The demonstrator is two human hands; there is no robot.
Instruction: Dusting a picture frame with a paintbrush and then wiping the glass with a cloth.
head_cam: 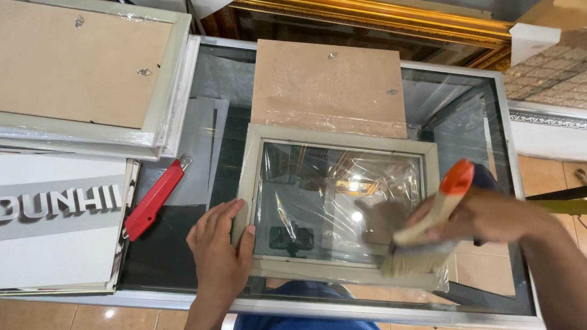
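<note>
A pale grey picture frame (pixel 341 139) lies face down on a glass tabletop, its glass pane and loose plastic wrap reflecting light. My left hand (pixel 219 247) rests flat on the frame's lower left corner, fingers spread. My right hand (pixel 483 214) grips a wide paintbrush (pixel 428 231) with a wooden handle and orange tip. Its bristles touch the frame's lower right edge. A brown backing board (pixel 329 85) lies just beyond the frame.
A red utility knife (pixel 152 199) lies left of the frame. A stack of wrapped frames (pixel 82 66) sits at the far left, with a white printed board (pixel 44 221) below it. A gold frame (pixel 377 15) stands behind the glass table (pixel 464 112).
</note>
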